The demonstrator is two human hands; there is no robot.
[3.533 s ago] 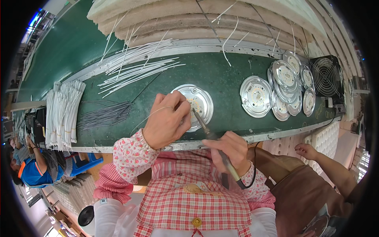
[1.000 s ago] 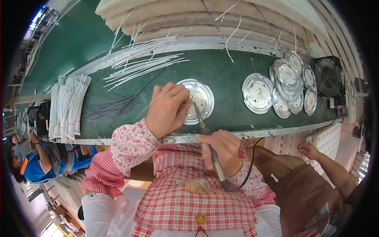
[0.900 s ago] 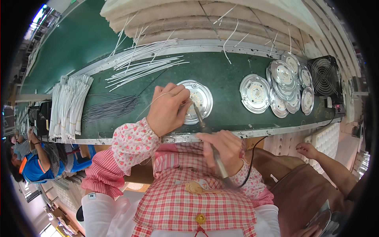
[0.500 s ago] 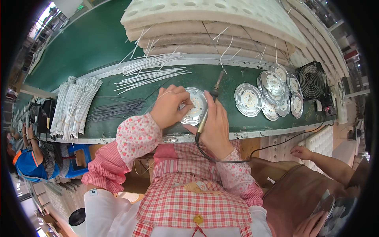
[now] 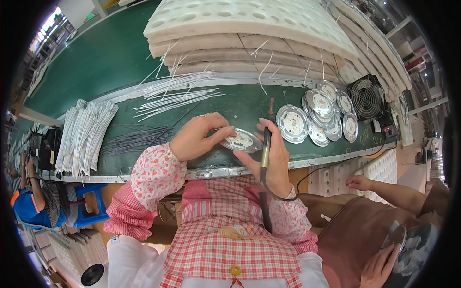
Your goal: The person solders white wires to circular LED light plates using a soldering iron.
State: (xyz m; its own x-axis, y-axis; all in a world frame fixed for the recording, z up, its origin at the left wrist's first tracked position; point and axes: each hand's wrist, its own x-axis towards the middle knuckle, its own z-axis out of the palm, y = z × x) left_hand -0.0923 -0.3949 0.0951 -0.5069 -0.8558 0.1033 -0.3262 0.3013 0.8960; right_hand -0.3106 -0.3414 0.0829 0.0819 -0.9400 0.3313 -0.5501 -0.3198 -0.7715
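My left hand [image 5: 200, 138] pinches the left rim of a round metal LED lamp disc [image 5: 240, 140], which is tilted up off the green bench near its front edge. My right hand [image 5: 274, 161] is closed round a soldering iron [image 5: 265, 152], whose tip points away toward the back of the bench, apart from the disc. The right thumb reaches to the disc's near right side; whether it presses on it I cannot tell. Right of this hand lies another LED disc [image 5: 293, 124], beside a heap of similar discs [image 5: 331, 113].
Loose white wires [image 5: 180, 100], dark grey wires [image 5: 137, 140] and bundled white wires [image 5: 86, 137] lie to the left. Pale foam trays [image 5: 249, 24] are stacked behind. A black fan [image 5: 367, 98] stands at the right. The iron's cable [image 5: 312, 173] crosses the front edge. A co-worker's hand [image 5: 360, 183] is at right.
The disc, earlier nearly face-up to my view, is now tilted more steeply. My right hand has turned the iron more upright, with its tip farther back. The whole view has shifted slightly.
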